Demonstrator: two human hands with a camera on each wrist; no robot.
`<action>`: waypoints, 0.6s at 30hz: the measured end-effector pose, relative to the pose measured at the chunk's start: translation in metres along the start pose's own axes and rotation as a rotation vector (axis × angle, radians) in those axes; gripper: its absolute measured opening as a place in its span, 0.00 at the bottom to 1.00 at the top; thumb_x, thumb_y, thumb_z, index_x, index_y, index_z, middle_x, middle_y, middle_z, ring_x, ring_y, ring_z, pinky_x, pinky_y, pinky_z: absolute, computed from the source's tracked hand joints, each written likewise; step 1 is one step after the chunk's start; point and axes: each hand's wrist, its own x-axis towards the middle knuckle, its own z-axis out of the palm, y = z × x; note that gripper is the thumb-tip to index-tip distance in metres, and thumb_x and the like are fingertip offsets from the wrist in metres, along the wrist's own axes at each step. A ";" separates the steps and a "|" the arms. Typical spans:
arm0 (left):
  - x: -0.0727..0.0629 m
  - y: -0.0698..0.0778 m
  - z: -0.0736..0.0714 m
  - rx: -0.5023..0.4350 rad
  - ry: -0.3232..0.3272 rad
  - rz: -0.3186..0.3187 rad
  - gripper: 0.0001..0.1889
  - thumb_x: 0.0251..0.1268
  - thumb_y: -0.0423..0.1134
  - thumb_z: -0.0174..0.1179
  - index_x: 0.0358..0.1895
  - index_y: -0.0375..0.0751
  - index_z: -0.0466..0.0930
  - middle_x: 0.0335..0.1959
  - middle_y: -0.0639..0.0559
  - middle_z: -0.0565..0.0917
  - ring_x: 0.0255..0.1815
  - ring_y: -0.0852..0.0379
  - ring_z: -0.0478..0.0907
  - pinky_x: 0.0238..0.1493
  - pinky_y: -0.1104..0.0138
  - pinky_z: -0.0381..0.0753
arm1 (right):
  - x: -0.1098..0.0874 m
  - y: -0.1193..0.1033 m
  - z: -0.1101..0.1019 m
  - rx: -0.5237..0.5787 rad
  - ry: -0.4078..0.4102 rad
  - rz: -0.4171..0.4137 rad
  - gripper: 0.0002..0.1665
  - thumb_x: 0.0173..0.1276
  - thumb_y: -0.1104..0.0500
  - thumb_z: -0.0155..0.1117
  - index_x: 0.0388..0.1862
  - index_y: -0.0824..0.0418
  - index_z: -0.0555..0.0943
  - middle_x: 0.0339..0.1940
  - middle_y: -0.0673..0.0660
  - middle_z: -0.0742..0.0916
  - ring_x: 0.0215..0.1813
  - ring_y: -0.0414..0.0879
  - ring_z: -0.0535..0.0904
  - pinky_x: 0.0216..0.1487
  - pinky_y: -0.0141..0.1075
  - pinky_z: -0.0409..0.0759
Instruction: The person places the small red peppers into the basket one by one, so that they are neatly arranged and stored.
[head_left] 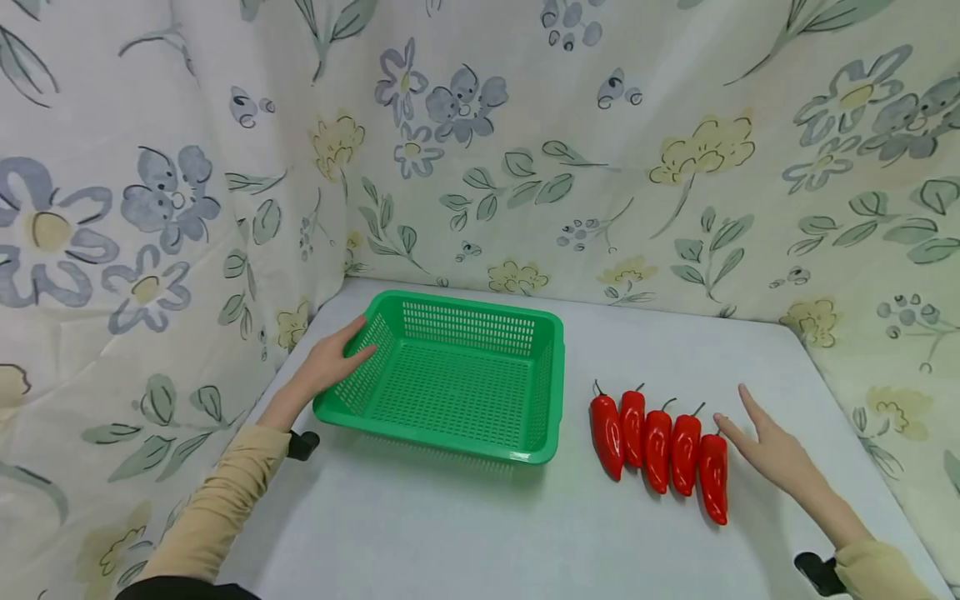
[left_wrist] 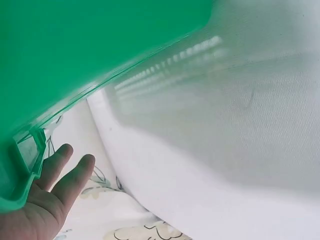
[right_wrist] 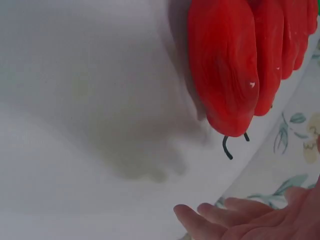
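Note:
At the left end of the green plastic basket (head_left: 551, 457), my left hand (head_left: 330, 360) is spread at the rim, its thumb over the inside. In the left wrist view, the fingers of the left hand (left_wrist: 55, 192) stretch out loosely beside the basket's rim (left_wrist: 30, 165); whether they touch it is unclear. Several red peppers (head_left: 657, 450) with dark stems lie side by side right of the basket. My right hand (head_left: 776, 454) hovers just right of the row, fingers extended and holding nothing. The nearest pepper (right_wrist: 225, 65) is apart from it in the right wrist view.
Everything lies on a white table (head_left: 450, 533). Floral cloth (head_left: 525, 208) hangs behind the table and along both sides. Dark bands (head_left: 303, 446) sit at both wrists.

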 end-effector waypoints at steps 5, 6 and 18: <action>-0.001 -0.001 0.004 -0.005 0.039 0.014 0.35 0.69 0.48 0.52 0.73 0.35 0.53 0.75 0.39 0.55 0.73 0.36 0.55 0.69 0.43 0.58 | -0.001 0.000 0.006 0.020 -0.034 0.037 0.52 0.71 0.35 0.38 0.75 0.66 0.32 0.64 0.86 0.58 0.59 0.84 0.61 0.41 0.67 0.75; -0.001 -0.001 0.004 -0.006 0.046 0.018 0.35 0.69 0.47 0.53 0.73 0.35 0.53 0.75 0.39 0.56 0.73 0.36 0.56 0.69 0.43 0.59 | 0.000 -0.001 0.007 0.029 -0.040 0.044 0.51 0.71 0.35 0.38 0.75 0.66 0.32 0.64 0.86 0.58 0.60 0.84 0.60 0.42 0.67 0.76; -0.001 -0.009 0.013 -0.084 0.081 0.056 0.33 0.63 0.29 0.53 0.73 0.34 0.54 0.76 0.40 0.54 0.73 0.36 0.55 0.68 0.43 0.61 | -0.002 -0.005 0.019 0.087 -0.025 0.020 0.39 0.71 0.49 0.53 0.70 0.74 0.57 0.58 0.83 0.70 0.55 0.76 0.71 0.41 0.54 0.83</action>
